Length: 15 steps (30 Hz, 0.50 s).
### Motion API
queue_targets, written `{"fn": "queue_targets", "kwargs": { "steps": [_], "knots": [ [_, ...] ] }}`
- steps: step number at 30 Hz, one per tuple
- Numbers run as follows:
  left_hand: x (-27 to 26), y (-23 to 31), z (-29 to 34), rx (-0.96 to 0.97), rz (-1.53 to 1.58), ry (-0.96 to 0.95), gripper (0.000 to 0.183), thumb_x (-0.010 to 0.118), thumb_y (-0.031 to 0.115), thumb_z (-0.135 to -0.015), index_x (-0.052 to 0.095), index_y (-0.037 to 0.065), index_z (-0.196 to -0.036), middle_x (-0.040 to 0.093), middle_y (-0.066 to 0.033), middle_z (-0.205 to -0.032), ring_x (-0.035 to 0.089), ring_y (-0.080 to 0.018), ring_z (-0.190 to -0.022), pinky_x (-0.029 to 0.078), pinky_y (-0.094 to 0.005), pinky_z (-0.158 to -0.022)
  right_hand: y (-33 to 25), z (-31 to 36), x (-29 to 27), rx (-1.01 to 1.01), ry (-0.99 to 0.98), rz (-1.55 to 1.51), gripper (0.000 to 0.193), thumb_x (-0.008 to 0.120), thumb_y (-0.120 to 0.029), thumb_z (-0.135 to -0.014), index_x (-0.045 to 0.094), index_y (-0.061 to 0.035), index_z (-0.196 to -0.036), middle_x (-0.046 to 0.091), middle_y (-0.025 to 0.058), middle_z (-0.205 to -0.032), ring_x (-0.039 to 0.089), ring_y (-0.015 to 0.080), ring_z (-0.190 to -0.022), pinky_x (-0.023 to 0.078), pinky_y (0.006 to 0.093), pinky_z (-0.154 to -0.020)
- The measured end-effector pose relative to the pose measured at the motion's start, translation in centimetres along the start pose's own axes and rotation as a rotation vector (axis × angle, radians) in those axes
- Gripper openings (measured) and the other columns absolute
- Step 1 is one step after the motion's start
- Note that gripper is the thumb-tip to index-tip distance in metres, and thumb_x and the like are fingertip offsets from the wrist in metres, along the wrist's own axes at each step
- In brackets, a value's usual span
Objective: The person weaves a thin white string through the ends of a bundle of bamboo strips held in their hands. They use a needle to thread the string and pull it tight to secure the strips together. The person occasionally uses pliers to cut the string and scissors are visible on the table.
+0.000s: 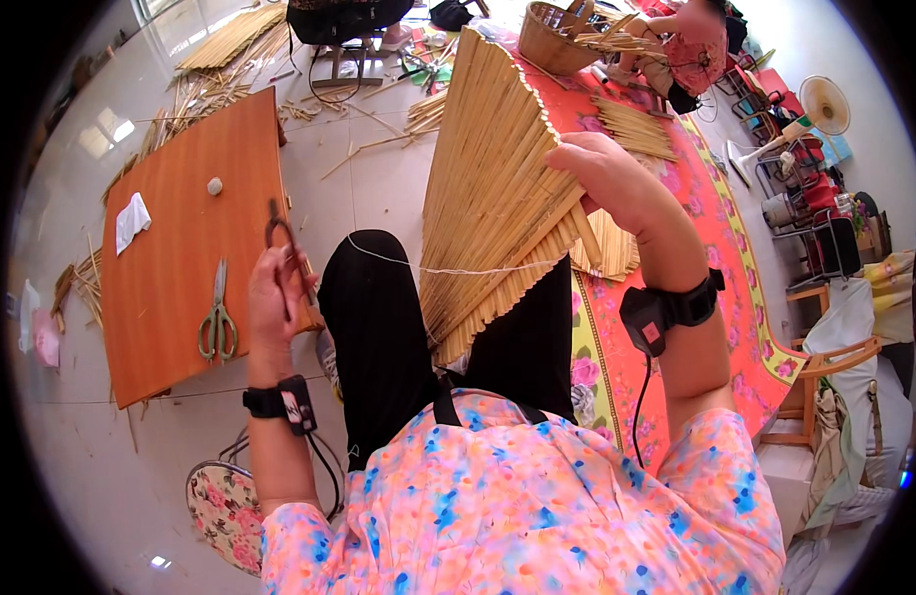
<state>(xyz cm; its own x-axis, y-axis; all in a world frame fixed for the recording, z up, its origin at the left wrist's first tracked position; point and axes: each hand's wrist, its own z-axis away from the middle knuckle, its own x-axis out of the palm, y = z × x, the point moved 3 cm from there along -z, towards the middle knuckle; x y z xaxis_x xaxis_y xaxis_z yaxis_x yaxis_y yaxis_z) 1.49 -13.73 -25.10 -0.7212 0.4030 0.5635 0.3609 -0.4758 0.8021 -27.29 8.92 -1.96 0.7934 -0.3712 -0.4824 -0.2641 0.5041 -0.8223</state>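
A fan-shaped panel of pale, pleated plant strips (497, 169), perhaps palm leaf or split bamboo, stands tilted across my lap. My right hand (607, 169) is closed on its scalloped upper right edge. A narrow flat strip (587, 238) sticks out below that hand. Over my knees and across the panel's lower part runs a thin white string (458, 271). My left hand (279, 288), beside the orange-brown board's right edge, is closed around small dark scissors (278, 230), partly hidden by the fingers. Green-handled scissors (219, 322) lie apart on the board.
The orange-brown board (170, 288) also bears a white cloth (132, 223) and a small round lump (215, 185). Loose strips (240, 59) litter the floor behind it. A red floral mat (711, 288) spreads to my right. Farther back are a basket (557, 40) and another person (691, 55).
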Motion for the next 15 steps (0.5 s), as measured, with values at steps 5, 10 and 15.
{"fn": "queue_targets", "kwargs": {
  "steps": [5,10,15],
  "knots": [
    [13.5,1.2,5.6,0.167,-0.299,-0.349,0.016,0.053,0.017,-0.095,0.061,0.006,-0.105,0.059,-0.0072,-0.108,0.058,-0.0141,-0.098,0.053,-0.0326,-0.078,-0.5,-0.4,-0.4,0.003,0.012,0.286,0.031,0.054,-0.029,-0.088,0.064,-0.0005,-0.094,0.060,0.0036,-0.082,0.060,0.0113,-0.071,0.051,0.0273,-0.057],
    [20.5,-0.4,9.3,0.478,-0.624,-0.505,0.012,0.063,-0.001,-0.084,0.052,0.000,-0.079,0.049,-0.0072,-0.108,0.048,-0.0108,-0.083,0.041,-0.0217,-0.070,-0.6,-0.3,-0.1,-0.039,0.091,0.285,0.031,0.054,-0.028,-0.088,0.062,0.0016,-0.087,0.056,0.0030,-0.076,0.057,0.0114,-0.066,0.049,0.0280,-0.053],
    [22.1,-1.2,9.2,0.646,-0.676,-0.459,0.016,0.066,0.004,-0.080,0.052,-0.002,-0.077,0.050,-0.0153,-0.105,0.052,-0.0250,-0.088,0.044,-0.0300,-0.076,-1.0,-0.7,0.7,-0.072,0.084,0.245,0.031,0.054,-0.028,-0.088,0.057,0.0018,-0.078,0.053,0.0028,-0.071,0.055,0.0123,-0.061,0.048,0.0285,-0.051]
  ]
}}
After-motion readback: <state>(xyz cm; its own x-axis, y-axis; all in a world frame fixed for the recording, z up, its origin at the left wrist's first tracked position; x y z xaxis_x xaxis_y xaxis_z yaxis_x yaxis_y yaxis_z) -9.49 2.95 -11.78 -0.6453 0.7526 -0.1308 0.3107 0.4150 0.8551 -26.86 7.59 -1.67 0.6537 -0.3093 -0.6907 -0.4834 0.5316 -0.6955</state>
